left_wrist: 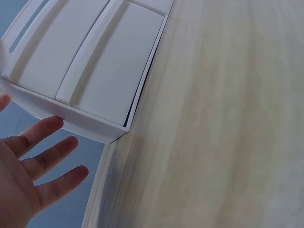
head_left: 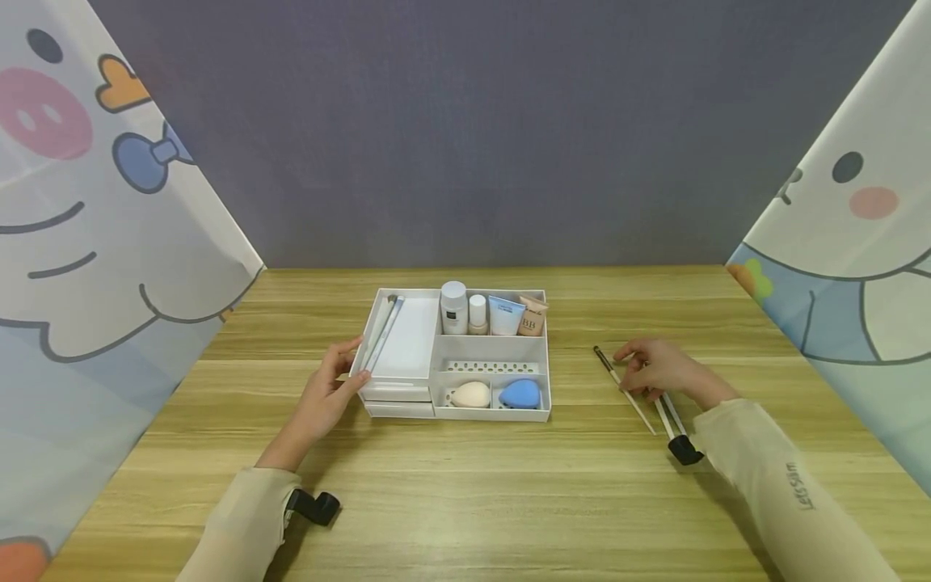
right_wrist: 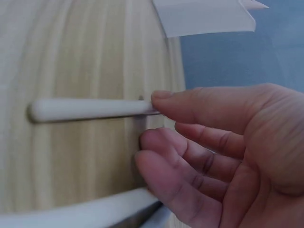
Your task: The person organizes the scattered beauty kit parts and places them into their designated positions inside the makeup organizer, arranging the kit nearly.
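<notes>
My left hand (head_left: 329, 398) rests against the left side of a white cosmetics organizer (head_left: 396, 389), its thumb at the front corner. In the left wrist view, three loosely straight fingers (left_wrist: 50, 159) lie beside the organizer's drawer end. Two makeup brushes (head_left: 384, 333) lie in its left tray. On the right, my right hand (head_left: 658, 372) pinches a thin makeup brush (head_left: 640, 415) with a dark tip, slanted at the tabletop. The right wrist view shows the thumb on its pale handle (right_wrist: 90, 109); the index fingertip is hidden. More pale handles (head_left: 665, 418) lie under this hand.
The organizer's back compartment holds a white bottle (head_left: 454, 311), a small capped bottle (head_left: 477, 314), a blue-white tube (head_left: 505, 316) and a BB tube (head_left: 532, 318). In front sit a cream sponge (head_left: 471, 395) and a blue sponge (head_left: 520, 394). A grey panel (head_left: 480, 137) stands behind the wooden table (head_left: 465, 501).
</notes>
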The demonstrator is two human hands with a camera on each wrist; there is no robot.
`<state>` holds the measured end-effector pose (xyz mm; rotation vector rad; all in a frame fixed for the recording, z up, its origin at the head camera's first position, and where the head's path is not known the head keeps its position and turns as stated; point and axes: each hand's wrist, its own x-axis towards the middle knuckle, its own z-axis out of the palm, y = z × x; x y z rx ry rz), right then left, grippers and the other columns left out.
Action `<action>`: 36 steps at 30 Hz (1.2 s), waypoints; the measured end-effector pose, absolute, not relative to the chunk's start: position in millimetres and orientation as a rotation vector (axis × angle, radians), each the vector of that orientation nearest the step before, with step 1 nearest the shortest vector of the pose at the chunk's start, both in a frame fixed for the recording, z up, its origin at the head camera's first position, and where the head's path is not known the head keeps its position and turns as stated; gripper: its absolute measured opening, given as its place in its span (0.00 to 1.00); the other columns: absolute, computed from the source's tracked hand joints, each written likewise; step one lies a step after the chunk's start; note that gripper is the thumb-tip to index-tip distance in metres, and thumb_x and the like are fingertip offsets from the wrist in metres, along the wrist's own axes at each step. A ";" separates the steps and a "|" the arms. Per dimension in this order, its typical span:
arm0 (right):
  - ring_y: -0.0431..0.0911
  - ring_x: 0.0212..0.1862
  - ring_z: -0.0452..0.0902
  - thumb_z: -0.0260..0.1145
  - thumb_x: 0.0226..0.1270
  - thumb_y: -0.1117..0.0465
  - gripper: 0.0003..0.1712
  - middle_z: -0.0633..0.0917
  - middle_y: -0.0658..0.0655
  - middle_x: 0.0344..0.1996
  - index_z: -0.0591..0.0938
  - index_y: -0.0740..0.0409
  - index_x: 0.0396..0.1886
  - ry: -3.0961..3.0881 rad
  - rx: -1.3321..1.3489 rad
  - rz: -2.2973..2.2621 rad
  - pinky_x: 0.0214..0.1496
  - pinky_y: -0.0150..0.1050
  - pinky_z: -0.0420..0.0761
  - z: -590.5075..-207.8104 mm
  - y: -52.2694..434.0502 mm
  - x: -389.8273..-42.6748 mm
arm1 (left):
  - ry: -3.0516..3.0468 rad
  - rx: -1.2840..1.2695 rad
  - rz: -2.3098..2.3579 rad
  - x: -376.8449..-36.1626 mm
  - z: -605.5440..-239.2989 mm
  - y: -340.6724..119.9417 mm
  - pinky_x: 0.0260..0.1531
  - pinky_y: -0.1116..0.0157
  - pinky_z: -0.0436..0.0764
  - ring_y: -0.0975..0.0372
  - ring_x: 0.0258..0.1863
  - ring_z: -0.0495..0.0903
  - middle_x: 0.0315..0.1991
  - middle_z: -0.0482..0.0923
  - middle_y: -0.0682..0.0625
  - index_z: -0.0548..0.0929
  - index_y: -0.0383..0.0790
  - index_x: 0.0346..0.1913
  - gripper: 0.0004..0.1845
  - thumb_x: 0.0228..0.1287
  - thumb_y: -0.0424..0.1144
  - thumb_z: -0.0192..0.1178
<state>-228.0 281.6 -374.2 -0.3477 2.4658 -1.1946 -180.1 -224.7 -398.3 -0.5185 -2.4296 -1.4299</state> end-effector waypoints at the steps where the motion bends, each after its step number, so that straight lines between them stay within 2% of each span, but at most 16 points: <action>1: 0.48 0.25 0.79 0.71 0.58 0.70 0.32 0.80 0.57 0.28 0.70 0.80 0.59 2.460 -0.349 -1.181 0.25 0.41 0.83 -374.2 279.9 -227.5 | -2.432 -0.518 -1.432 -180.0 -398.2 -224.8 0.38 0.70 0.80 0.73 0.42 0.75 0.45 0.81 0.35 0.66 0.33 0.67 0.25 0.69 0.26 0.57; 13: 0.46 0.21 0.77 0.69 0.61 0.69 0.27 0.77 0.57 0.28 0.73 0.75 0.58 2.527 -0.452 -0.985 0.21 0.41 0.82 -373.0 267.7 -225.0 | -2.423 -0.503 -1.427 -179.7 -398.2 -225.1 0.38 0.71 0.80 0.72 0.42 0.76 0.44 0.81 0.35 0.67 0.33 0.67 0.25 0.68 0.25 0.57; 18: 0.45 0.21 0.76 0.67 0.57 0.72 0.26 0.77 0.58 0.28 0.73 0.73 0.57 2.524 -0.399 -0.976 0.21 0.42 0.82 -370.3 263.0 -221.8 | -2.421 -0.509 -1.425 -179.6 -398.6 -224.3 0.38 0.71 0.80 0.72 0.42 0.76 0.43 0.81 0.36 0.67 0.33 0.67 0.25 0.68 0.25 0.56; 23: 0.42 0.16 0.68 0.66 0.52 0.72 0.24 0.75 0.54 0.20 0.74 0.69 0.52 2.558 -0.337 -0.908 0.18 0.40 0.80 -369.2 256.1 -220.3 | -2.423 -0.506 -1.421 -179.7 -398.8 -224.0 0.38 0.71 0.80 0.73 0.42 0.75 0.43 0.81 0.36 0.67 0.33 0.67 0.25 0.68 0.24 0.56; 27: 0.40 0.14 0.65 0.67 0.52 0.71 0.23 0.72 0.52 0.16 0.74 0.68 0.50 2.588 -0.340 -0.870 0.17 0.39 0.77 -370.4 255.0 -221.8 | -2.423 -0.507 -1.424 -179.6 -398.5 -224.1 0.38 0.71 0.80 0.74 0.43 0.75 0.44 0.81 0.35 0.67 0.33 0.67 0.26 0.67 0.23 0.56; 36: 0.39 0.14 0.62 0.66 0.55 0.70 0.25 0.74 0.53 0.17 0.72 0.72 0.53 2.480 -0.315 -1.018 0.17 0.35 0.72 -374.5 266.8 -224.5 | -2.437 -0.504 -1.426 -179.1 -398.5 -224.9 0.39 0.70 0.80 0.71 0.43 0.75 0.44 0.80 0.36 0.67 0.34 0.67 0.25 0.69 0.27 0.57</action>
